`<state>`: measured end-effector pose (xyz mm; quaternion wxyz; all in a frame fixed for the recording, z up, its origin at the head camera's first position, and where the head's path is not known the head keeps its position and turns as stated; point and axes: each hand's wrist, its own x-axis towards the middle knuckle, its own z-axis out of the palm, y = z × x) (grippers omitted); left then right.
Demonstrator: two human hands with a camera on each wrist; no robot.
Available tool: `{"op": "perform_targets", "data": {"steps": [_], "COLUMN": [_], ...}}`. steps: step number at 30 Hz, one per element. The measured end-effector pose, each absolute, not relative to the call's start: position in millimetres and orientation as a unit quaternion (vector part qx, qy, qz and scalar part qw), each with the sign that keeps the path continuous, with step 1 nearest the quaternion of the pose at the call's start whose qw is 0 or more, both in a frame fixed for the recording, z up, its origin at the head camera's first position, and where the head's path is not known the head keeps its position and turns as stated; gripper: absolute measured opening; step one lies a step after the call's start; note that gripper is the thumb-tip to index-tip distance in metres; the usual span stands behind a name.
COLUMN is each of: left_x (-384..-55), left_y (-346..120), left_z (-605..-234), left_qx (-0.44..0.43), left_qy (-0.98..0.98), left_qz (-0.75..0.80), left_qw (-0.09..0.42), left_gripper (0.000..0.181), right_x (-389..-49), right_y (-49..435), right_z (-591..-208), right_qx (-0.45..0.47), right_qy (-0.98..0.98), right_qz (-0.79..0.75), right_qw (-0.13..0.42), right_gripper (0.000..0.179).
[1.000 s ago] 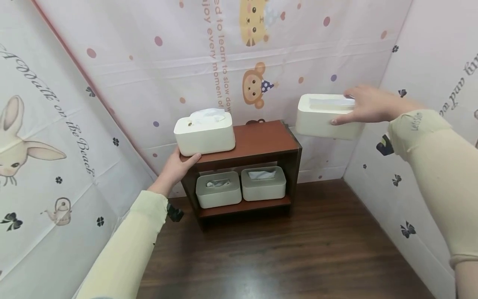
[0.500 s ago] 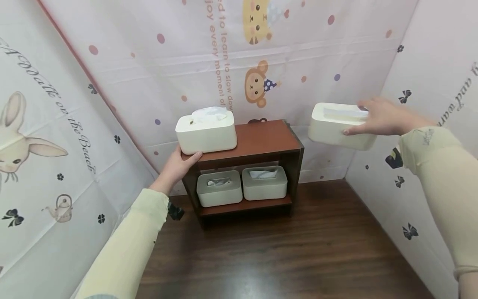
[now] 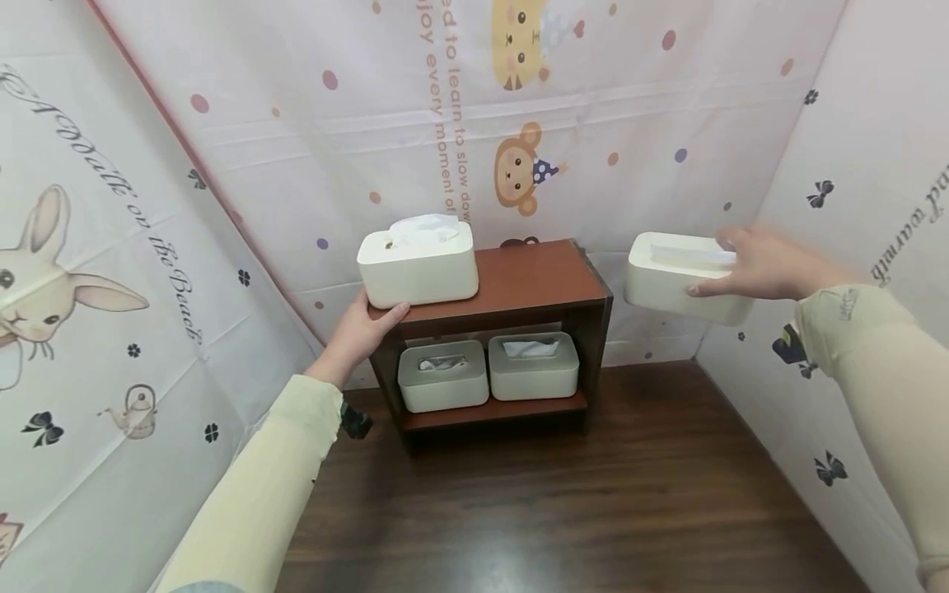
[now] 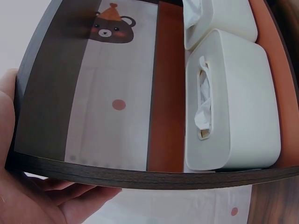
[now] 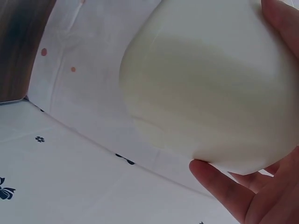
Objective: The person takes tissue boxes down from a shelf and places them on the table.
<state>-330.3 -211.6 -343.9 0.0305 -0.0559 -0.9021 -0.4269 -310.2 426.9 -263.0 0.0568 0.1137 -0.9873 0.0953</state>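
1. Downward and further right of the shelf, the held box has been shifted over the last second by the right hand.
2. That hand is clamped on the box's right end; the box is carried in mid-air, slot upward, apart from the shelf.
3. The shelf's upper left corner is gripped by the left hand, just beside the top box; whether that box is touched cannot be told.
4. Since only one end is held, the free end could droop, and the box could be dropped if the grip were eased.
5. If swung back left this low, the shelf's side could be struck.
6. If the shelf were tugged, the top box could be jolted.
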Motion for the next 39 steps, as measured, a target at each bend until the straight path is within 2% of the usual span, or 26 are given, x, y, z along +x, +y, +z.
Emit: {"op": "perform_targets", "data": {"steps": [20,29,36,39], "left_x": [-325,-327,-326,-325], "left_y": [-212,-216,-212,-212], "left_z": [-337,-338,-340,-341], "left_qx": [-0.052,-0.06,-0.055,-0.049], "left_qy": [-0.91,-0.907,-0.908,-0.908], "left_qz": [-0.412,-0.415,-0.415,-0.416], "left_qw": [0.006,0.024,0.016,0.009], "left_gripper": [0.113,0.111,0.113,0.114], "right_x": [-306,-311,-307,-304], "right_y": [433,439,445,445], "right_z": [-298,-324,-341,-345], "right_qx": [0.104,0.1,0.11,0.116], "right_qy": [-0.985,-0.982,-0.976,-0.975], "right_qz": [0.118,0.142,0.165,0.163], "right_qw": [0.063,0.073,0.094,0.095], "right_gripper": [0.109,0.11,0.099,0.1]}}
